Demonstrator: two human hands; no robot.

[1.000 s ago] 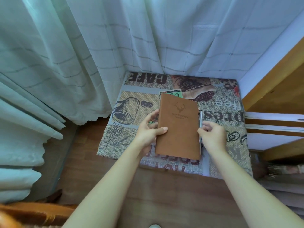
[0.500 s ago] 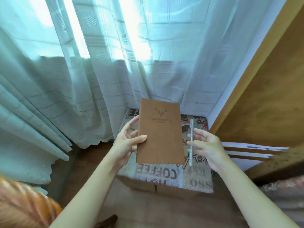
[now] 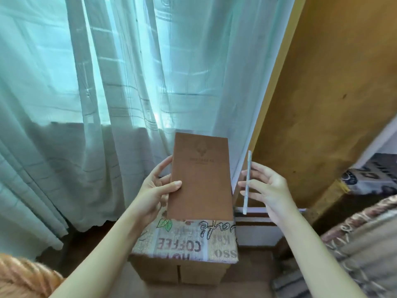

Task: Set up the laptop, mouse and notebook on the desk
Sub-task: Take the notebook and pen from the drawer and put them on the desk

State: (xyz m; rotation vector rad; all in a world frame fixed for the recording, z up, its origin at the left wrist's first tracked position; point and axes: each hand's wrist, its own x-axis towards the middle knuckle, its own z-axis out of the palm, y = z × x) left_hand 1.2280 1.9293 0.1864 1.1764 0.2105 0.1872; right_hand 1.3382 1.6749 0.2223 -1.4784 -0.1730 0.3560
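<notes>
A brown notebook [image 3: 200,179] with a deer emblem on its cover is held up in the air in front of the curtain. My left hand [image 3: 153,190] grips its left edge, thumb on the cover and fingers behind. My right hand [image 3: 268,190] holds a slim silver pen [image 3: 247,181] upright, to the right of the notebook and apart from it. No laptop or mouse is in view.
A small cabinet with a coffee-print cloth [image 3: 189,241] stands below the notebook. Pale curtains [image 3: 107,104] hang behind. A wooden panel [image 3: 322,104] rises at the right, bedding [image 3: 365,244] lies at lower right, and an orange furry thing [image 3: 21,278] sits at lower left.
I lifted the notebook and the pen off the cloth-covered cabinet and raised them. My view tilted up and swung toward the wooden panel.
</notes>
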